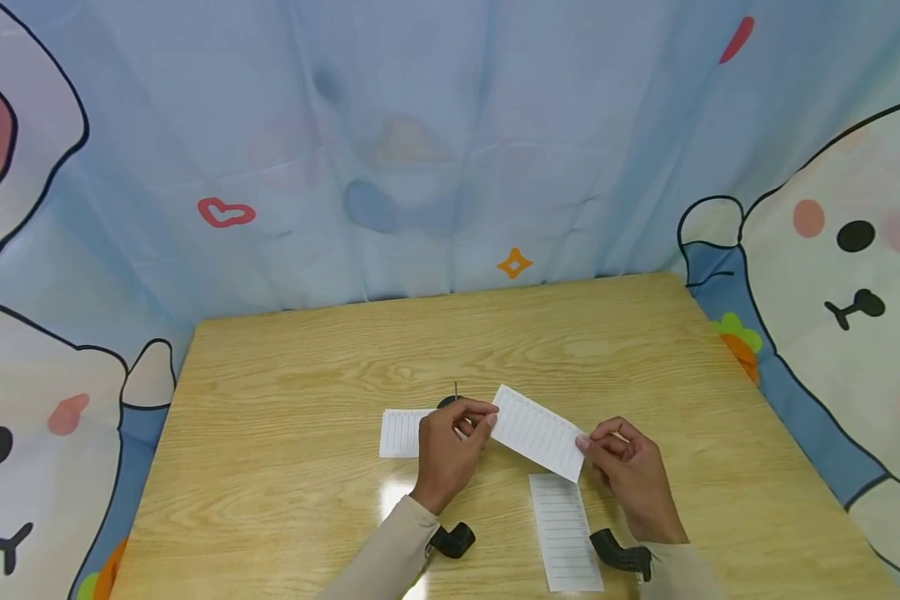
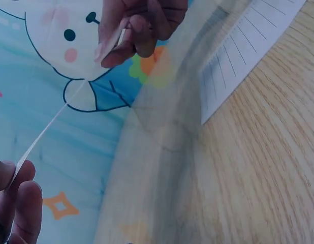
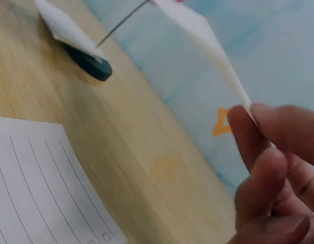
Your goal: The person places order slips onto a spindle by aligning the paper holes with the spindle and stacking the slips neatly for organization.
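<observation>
Raised over the table is a white lined paper slip (image 1: 537, 433), stretched between both hands. My left hand (image 1: 450, 457) pinches its left end between thumb and fingers, and my right hand (image 1: 636, 483) pinches the lower right corner. Seen nearly edge-on in the right wrist view, the slip (image 3: 208, 38) has a slight bend. Behind the left hand stands a paper spike with a round black base (image 3: 91, 66) and a thin upright rod (image 3: 121, 24). Lined papers (image 1: 401, 433) sit at the spike, partly hidden by the left hand.
Another lined paper (image 1: 566, 533) lies on the wooden table (image 1: 307, 367) below the held slip. Black wrist mounts (image 1: 453, 540) show at both sleeves. A blue cartoon curtain (image 1: 420, 167) hangs behind the table's far edge and along its sides.
</observation>
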`<action>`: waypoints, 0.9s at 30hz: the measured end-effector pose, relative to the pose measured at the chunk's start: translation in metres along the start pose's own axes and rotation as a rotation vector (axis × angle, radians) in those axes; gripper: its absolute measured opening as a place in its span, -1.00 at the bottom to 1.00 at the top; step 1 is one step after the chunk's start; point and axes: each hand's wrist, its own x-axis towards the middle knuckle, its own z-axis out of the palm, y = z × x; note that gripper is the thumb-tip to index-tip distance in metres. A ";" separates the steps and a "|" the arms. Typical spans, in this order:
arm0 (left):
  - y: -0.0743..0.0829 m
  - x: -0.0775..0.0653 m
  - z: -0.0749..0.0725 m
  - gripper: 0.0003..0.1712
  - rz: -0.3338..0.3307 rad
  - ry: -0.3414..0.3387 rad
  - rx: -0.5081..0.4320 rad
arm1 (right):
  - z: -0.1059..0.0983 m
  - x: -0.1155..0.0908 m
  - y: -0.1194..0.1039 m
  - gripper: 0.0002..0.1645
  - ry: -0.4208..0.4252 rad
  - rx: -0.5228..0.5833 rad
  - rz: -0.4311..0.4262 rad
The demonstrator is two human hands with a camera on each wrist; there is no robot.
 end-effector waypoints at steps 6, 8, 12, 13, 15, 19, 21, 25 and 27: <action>0.011 -0.001 -0.009 -0.91 0.015 0.030 -0.022 | 0.010 0.000 -0.007 -0.71 0.054 0.000 -0.083; 0.014 -0.001 -0.012 -0.91 0.017 0.042 -0.030 | 0.013 0.001 -0.011 -0.70 0.061 -0.003 -0.095; 0.018 -0.001 -0.019 -0.91 0.027 0.075 -0.026 | 0.021 0.002 -0.020 -0.69 0.067 -0.021 -0.134; 0.019 -0.001 -0.021 -0.91 0.028 0.085 -0.025 | 0.023 0.003 -0.022 -0.70 0.067 -0.020 -0.144; 0.021 -0.001 -0.025 -0.90 0.033 0.100 -0.018 | 0.028 0.004 -0.027 -0.71 0.070 -0.019 -0.164; 0.024 -0.001 -0.034 -0.89 0.050 0.135 -0.002 | 0.037 0.007 -0.034 -0.74 0.066 0.001 -0.190; 0.024 -0.001 -0.039 -0.88 0.053 0.155 0.005 | 0.042 0.009 -0.036 -0.77 0.055 -0.002 -0.199; 0.023 -0.001 -0.049 -0.86 0.050 0.193 0.008 | 0.054 0.015 -0.040 -0.80 0.028 -0.008 -0.221; 0.022 -0.001 -0.054 -0.85 0.045 0.204 0.004 | 0.059 0.018 -0.042 -0.80 0.019 -0.001 -0.232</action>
